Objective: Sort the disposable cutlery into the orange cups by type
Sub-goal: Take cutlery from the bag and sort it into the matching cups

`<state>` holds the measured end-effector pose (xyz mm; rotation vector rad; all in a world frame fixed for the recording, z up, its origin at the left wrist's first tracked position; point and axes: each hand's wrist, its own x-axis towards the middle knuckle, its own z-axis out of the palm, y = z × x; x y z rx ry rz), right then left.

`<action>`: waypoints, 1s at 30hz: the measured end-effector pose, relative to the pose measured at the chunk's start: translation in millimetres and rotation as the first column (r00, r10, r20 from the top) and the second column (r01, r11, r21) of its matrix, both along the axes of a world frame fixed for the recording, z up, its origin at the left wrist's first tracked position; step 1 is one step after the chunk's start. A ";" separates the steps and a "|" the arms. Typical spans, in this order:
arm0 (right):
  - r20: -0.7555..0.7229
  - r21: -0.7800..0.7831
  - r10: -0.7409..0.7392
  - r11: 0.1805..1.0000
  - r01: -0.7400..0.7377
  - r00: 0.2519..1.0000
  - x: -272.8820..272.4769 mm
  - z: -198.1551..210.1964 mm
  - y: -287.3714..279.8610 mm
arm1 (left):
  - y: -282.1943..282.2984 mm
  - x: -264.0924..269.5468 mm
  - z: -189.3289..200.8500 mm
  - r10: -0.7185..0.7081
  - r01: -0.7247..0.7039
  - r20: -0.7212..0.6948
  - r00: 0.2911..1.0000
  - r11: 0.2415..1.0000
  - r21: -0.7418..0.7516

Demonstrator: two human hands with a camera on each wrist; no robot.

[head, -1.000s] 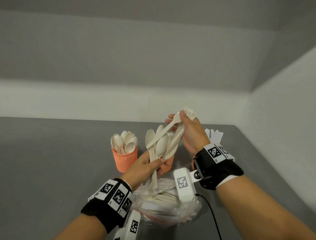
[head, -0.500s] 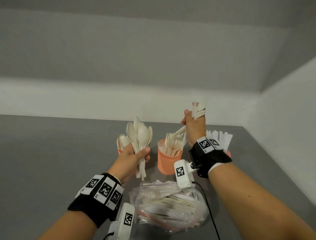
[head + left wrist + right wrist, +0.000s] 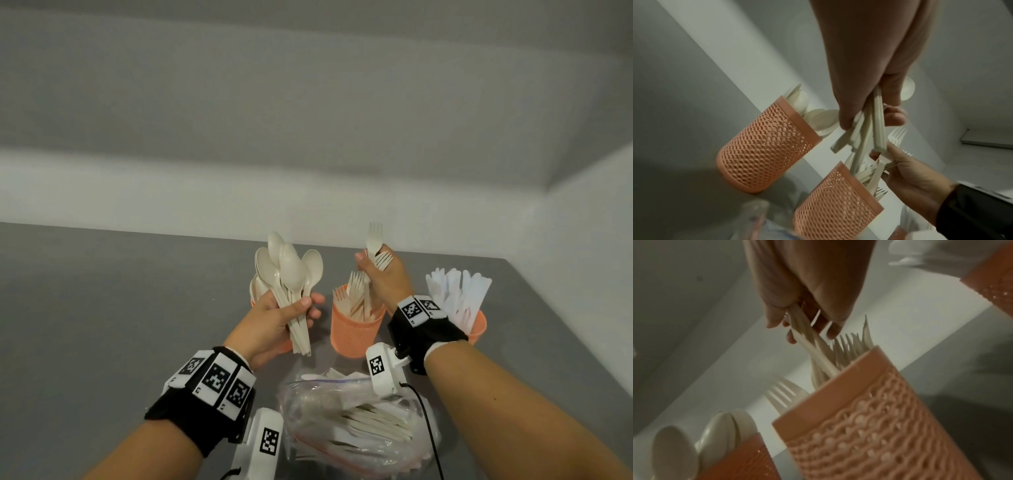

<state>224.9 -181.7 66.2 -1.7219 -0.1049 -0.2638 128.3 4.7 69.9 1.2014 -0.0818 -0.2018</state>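
Spoons [image 3: 289, 270] in one fist, forks [image 3: 376, 255] in the other, mid-sort

Left hand [image 3: 274, 322] is wrapped around the spoon handles, bowls up, with the spoon cup [image 3: 764, 144] tucked right behind it. Right hand [image 3: 385, 277] grips a few forks by the necks, handle ends dipping into the fork cup [image 3: 354, 329] just below it. Knife cup [image 3: 476, 327] sits past the right wrist, and the plastic bag [image 3: 349, 421] of leftover cutlery lies between both forearms.

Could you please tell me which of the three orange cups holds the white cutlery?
The rightmost orange cup, behind the right wrist; its pieces are bright white, while the other two hold beige spoons and forks.
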 end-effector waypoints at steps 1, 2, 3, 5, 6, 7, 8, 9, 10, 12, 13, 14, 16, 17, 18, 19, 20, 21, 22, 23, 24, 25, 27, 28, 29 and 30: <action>0.009 -0.030 0.004 1.000 -0.003 1.000 -0.9 -0.6 -0.6 | -0.3 0.3 -0.5 0.003 -0.003 -0.003 1.000 1.000 -0.001; 0.014 -0.054 0.004 0.999 -0.003 1.000 -2.2 -1.6 -1.5 | -0.4 0.5 -1.1 0.007 -0.007 -0.005 1.000 1.000 0.001; 0.016 -0.072 -0.001 0.997 0.002 1.000 -2.3 -3.5 -2.8 | -0.5 0.8 -1.6 0.013 -0.013 -0.009 1.000 1.000 0.009; 0.036 -0.077 -0.037 0.996 0.040 0.999 -0.4 -6.5 -7.3 | 0.2 1.2 -2.5 0.019 -0.018 -0.015 1.000 1.000 0.022; 0.047 -0.075 -0.058 0.995 0.061 0.997 0.4 -7.5 -9.6 | 0.5 1.4 -2.7 0.019 -0.019 -0.016 1.000 1.000 0.025; 0.045 -0.071 -0.076 0.994 0.079 0.996 0.4 -7.9 -10.2 | 0.6 1.0 -2.7 0.020 -0.019 -0.017 1.000 0.999 0.025; 0.035 -0.075 -0.075 0.994 0.077 0.997 -0.8 -7.6 -9.6 | 0.8 1.0 -3.2 0.021 -0.021 -0.016 1.000 1.000 0.024; 0.020 -0.113 -0.069 0.991 0.071 0.997 -1.9 -8.8 -8.6 | 0.6 0.9 -3.2 0.021 -0.020 -0.016 1.000 1.000 0.023; 0.004 -0.199 -0.054 0.979 0.054 0.999 -2.4 -11.7 -8.3 | 0.4 0.8 -3.5 0.018 -0.018 -0.016 1.000 0.999 0.026; -0.032 -0.435 -0.032 0.900 0.015 0.999 -2.8 -19.6 -9.6 | -0.1 -0.2 -3.2 0.007 -0.006 -0.017 1.000 0.999 0.041; -0.037 -0.507 -0.040 0.862 0.015 0.999 -1.8 -23.6 -11.8 | 0.0 -0.4 -2.9 0.002 -0.002 -0.017 1.000 0.999 0.046; -0.039 -0.534 -0.051 0.845 0.022 0.998 -1.3 -25.1 -14.2 | 0.1 -0.6 -3.0 -0.001 0.002 -0.014 1.000 0.999 0.049; -0.001 -0.528 -0.076 0.847 0.064 0.997 -2.8 -18.6 -16.6 | 0.5 -0.5 -2.6 0.007 -0.007 -0.004 1.000 0.998 0.058; 0.070 -0.501 -0.081 0.859 0.105 0.994 -5.8 -10.4 -15.0 | 0.2 -0.1 -2.5 0.026 -0.026 0.002 1.000 0.998 0.059; 0.157 -0.450 -0.078 0.882 0.142 0.984 -11.2 0.4 -10.1 | -0.1 1.1 -2.9 0.059 -0.059 0.005 0.998 0.997 0.057; 0.226 -0.389 -0.060 0.909 0.147 0.972 -19.4 12.0 -2.7 | -2.0 1.5 -2.2 0.097 -0.097 0.005 0.995 0.994 0.051; 0.235 -0.332 -0.016 0.938 0.096 0.972 -30.6 23.5 7.6 | -3.5 2.0 -1.7 0.135 -0.135 0.016 0.991 0.989 0.060; 0.171 -0.293 0.065 0.956 -0.012 0.983 -42.5 32.0 19.4 | -7.0 2.0 1.1 0.158 -0.162 0.050 0.986 0.983 0.086; 0.049 -0.257 0.174 0.954 -0.156 0.983 -54.3 36.7 32.1 | -10.6 1.4 4.5 0.172 -0.186 0.110 0.979 0.973 0.138; -0.075 -0.196 0.287 0.935 -0.296 0.955 -63.4 35.9 45.3 | -14.3 0.3 8.6 0.169 -0.206 0.184 0.968 0.958 0.200; -0.152 -0.133 0.359 0.916 -0.379 0.921 -68.8 30.9 56.4 | -17.9 -1.5 11.8 0.153 -0.225 0.260 0.953 0.934 0.277; -0.175 -0.077 0.371 0.918 -0.388 0.912 -70.9 25.2 65.3 | -20.7 -3.5 13.9 0.126 -0.243 0.321 0.939 0.902 0.356; -0.169 0.085 0.326 0.945 -0.316 0.930 -69.9 19.8 74.9 | -22.4 -6.0 12.5 0.073 -0.283 0.406 0.911 0.826 0.487; -0.177 0.173 0.308 0.945 -0.279 0.935 -69.1 20.7 76.9 | -21.5 -6.5 9.3 0.055 -0.307 0.440 0.896 0.793 0.527; -0.183 0.239 0.307 0.935 -0.261 0.934 -67.9 21.6 77.9 | -20.1 -7.3 7.3 0.041 -0.330 0.470 0.881 0.766 0.551; -0.185 0.279 0.318 0.924 -0.260 0.930 -67.3 21.9 78.3 | -17.7 -7.8 5.4 0.023 -0.342 0.493 0.870 0.747 0.569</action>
